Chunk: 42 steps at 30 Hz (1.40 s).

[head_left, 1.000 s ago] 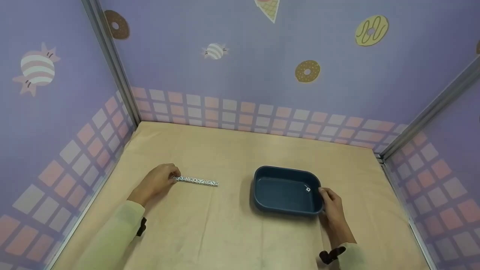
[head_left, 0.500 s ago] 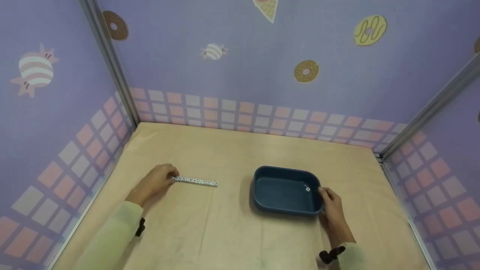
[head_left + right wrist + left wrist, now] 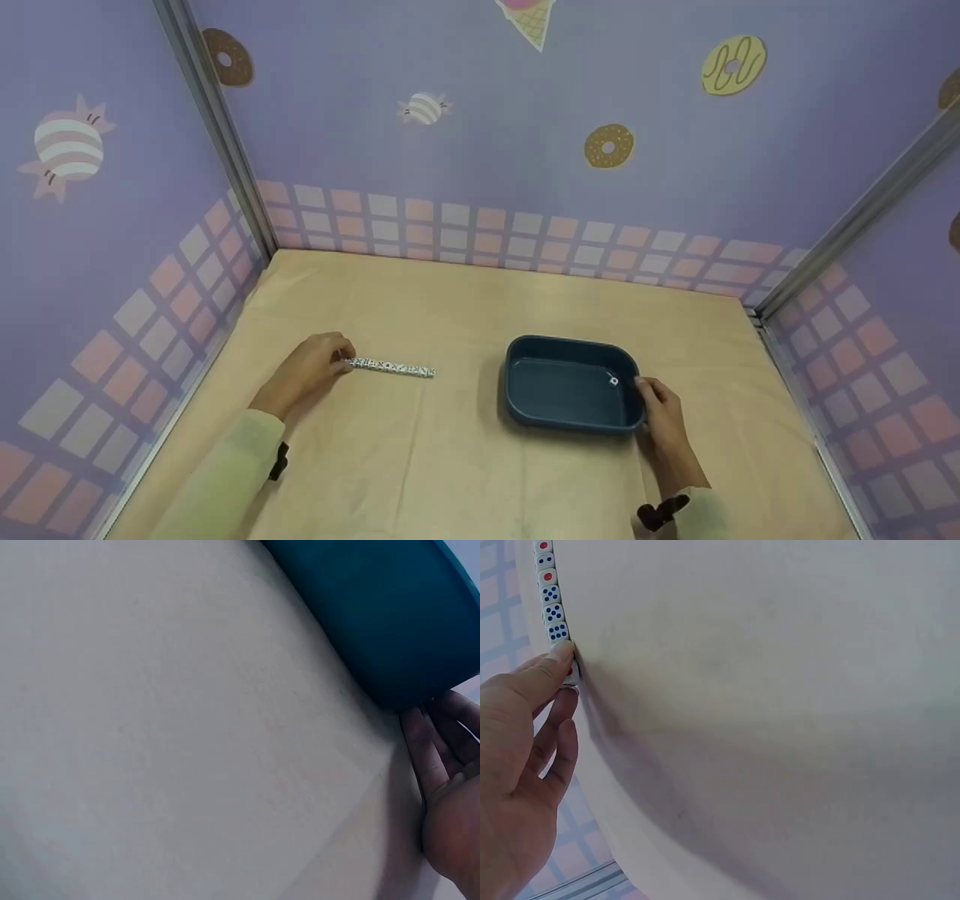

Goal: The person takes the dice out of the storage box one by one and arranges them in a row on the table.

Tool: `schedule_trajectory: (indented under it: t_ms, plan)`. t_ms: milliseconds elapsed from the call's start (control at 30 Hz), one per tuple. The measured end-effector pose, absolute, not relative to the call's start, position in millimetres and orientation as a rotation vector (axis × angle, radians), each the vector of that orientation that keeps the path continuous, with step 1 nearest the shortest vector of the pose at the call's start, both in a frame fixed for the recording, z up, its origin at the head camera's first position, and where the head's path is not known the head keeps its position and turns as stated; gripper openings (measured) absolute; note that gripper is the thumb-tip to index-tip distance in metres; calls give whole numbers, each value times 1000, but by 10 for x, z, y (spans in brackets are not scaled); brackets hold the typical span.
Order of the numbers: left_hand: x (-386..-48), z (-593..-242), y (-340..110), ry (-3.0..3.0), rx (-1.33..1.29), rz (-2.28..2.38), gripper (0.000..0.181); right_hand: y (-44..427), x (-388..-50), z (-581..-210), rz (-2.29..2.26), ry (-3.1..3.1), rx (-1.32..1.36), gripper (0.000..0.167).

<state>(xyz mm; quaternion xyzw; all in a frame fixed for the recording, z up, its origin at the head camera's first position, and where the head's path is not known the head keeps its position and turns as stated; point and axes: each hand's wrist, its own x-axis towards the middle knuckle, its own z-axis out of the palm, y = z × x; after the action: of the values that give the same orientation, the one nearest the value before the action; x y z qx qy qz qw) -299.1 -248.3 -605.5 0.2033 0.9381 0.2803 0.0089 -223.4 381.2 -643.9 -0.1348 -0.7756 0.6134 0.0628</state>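
Note:
A straight row of white dice with blue and red pips lies on the cloth left of centre. At the row's left end, my left hand pinches the end die between thumb and fingers, covering most of it. To the right stands a dark blue rectangular dish with rounded corners. One die lies inside it, near the right wall. My right hand grips the dish's right side, thumb at the rim. In the right wrist view, its fingers reach the dish's lower edge.
A beige cloth covers the table. Purple walls with printed sweets enclose it at the back and both sides, with metal posts at the corners. Black bands sit on both wrists.
The head view has tilted slightly. Both hands, the row of dice and the dish keep their places, and the grips look the same.

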Motion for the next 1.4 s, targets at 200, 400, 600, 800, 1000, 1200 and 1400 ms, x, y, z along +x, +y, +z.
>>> schedule_trajectory:
  t_ms: [200, 400, 600, 800, 1000, 1200, 1400]
  plan:
    - [-2952, -6061, -2536, 2962, 624, 877, 16, 3804, -2233, -6471, 1858, -2324, -386, 54]
    - [-2931, -6074, -2553, 2941, 615, 909, 18, 3811, -2247, -6440, 1904, -2335, -403, 52]
    - [-2960, -6093, -2527, 2941, 618, 910, 16, 3799, -2243, -6451, 1893, -2341, -426, 54]
    - [-2980, -6100, -2518, 2964, 637, 896, 18, 3829, -2264, -6464, 1933, -2327, -463, 53]
    - [-2971, -6085, -2510, 2931, 565, 909, 22, 3830, -2263, -6438, 1909, -2335, -429, 53]
    - [-2994, -6068, -2488, 2931, 594, 900, 21, 3827, -2252, -6421, 1862, -2348, -417, 55]
    - [-3003, -6053, -2487, 2947, 613, 839, 19, 3826, -2247, -6430, 1872, -2360, -412, 57]
